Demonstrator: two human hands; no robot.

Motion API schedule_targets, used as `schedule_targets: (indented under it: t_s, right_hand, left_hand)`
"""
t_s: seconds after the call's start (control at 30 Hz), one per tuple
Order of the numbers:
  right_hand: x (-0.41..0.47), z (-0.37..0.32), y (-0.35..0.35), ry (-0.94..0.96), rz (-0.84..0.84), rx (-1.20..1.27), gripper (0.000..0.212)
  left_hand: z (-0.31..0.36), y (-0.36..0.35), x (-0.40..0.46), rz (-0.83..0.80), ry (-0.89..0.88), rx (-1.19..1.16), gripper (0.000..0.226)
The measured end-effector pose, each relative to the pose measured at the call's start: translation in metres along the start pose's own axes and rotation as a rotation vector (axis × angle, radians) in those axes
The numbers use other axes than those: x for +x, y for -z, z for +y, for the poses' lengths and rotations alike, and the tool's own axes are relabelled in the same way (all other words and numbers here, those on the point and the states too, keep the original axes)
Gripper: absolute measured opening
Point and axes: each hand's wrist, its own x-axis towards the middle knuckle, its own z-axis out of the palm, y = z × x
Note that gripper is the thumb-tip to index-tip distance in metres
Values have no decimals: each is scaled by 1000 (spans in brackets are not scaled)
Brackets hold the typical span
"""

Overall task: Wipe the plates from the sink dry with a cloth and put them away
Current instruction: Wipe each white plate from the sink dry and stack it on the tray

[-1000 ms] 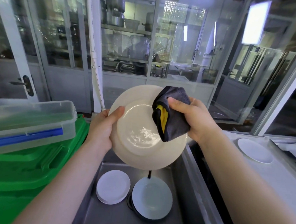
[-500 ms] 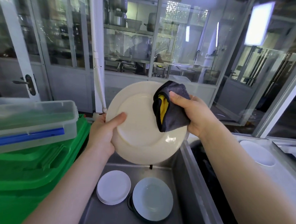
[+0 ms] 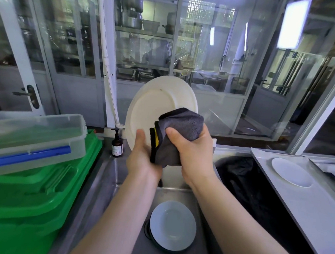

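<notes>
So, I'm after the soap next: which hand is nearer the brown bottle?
Left. The left hand is just right of the brown bottle; the right hand is farther right, beyond the cloth.

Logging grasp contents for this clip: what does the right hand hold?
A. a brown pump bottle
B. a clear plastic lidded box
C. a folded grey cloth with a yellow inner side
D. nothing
C: the right hand has its fingers curled round the folded grey cloth with a yellow inner side, against the large cream round plate.
</notes>
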Motion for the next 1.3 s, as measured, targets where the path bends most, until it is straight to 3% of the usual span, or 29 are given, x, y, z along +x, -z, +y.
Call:
schedule_targets:
  t_s: [0.1, 0.2, 0.3, 0.4, 0.47, 0.53, 0.63, 0.7, 0.8, 0.93, 1.07, 1.2, 1.3]
  right_hand:
    - [1, -3, 11, 21, -29, -155, 36]
    - [0, -7, 22, 182, -36, -448, 33]
    - [-3, -10, 34, 388, -113, -891, 40]
    - [-6, -8, 42, 656, -219, -1148, 36]
    - [-9, -3, 47, 761, -304, -1257, 33]
    - [-11, 5, 54, 820, -369, -1338, 36]
    - [-16, 13, 60, 865, -424, -1370, 37]
    - [-17, 15, 66, 883, -478, -1365, 38]
    - [-17, 15, 82, 819, -599, -1310, 49]
    - [-11, 11, 114, 583, -781, -1288, 60]
    - [-9, 14, 140, 436, -809, -1271, 59]
    - [-8, 24, 165, 341, -600, -1138, 60]
    - [-10, 30, 180, 110, -200, -908, 50]
  left_hand:
    - [-9, 10, 4, -41, 72, 88, 45]
    - [-13, 21, 9, 14, 117, 357, 29]
    - [3, 28, 17, 32, 95, 429, 53]
    - [26, 28, 19, -127, 7, 462, 77]
    - [36, 23, 16, -222, 21, 545, 78]
    - [37, 23, 16, -204, 39, 626, 63]
    - [29, 26, 17, -126, 52, 723, 16]
    - [24, 31, 18, -111, 62, 713, 19]
    - [18, 43, 19, -124, 74, 682, 27]
    - [18, 61, 22, -158, 84, 629, 30]
    - [11, 68, 25, -118, 116, 606, 31]
    - [3, 77, 26, -94, 126, 590, 33]
    - [-4, 84, 24, -104, 120, 588, 36]
